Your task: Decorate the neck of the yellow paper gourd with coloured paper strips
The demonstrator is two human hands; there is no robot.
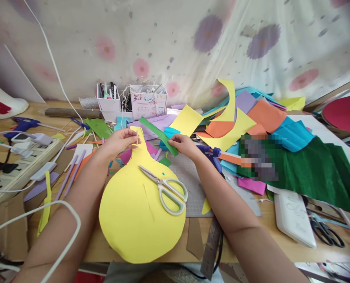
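My left hand is closed in a pinch over the narrow neck of a large yellow paper cutout, shaped like a round body with a neck. A short, thin, pale piece shows at its fingertips; its kind is unclear. Between the thumb and fingers of my right hand is the lower end of a green paper strip, slanting up to the left. Open-bladed scissors with white and pale green handles lie on the yellow cutout.
A blue glue gun lies right of my right hand, and another blue glue gun at the far left. A power strip with cables is on the left. Coloured paper sheets pile up behind; a grey cutting mat lies beneath.
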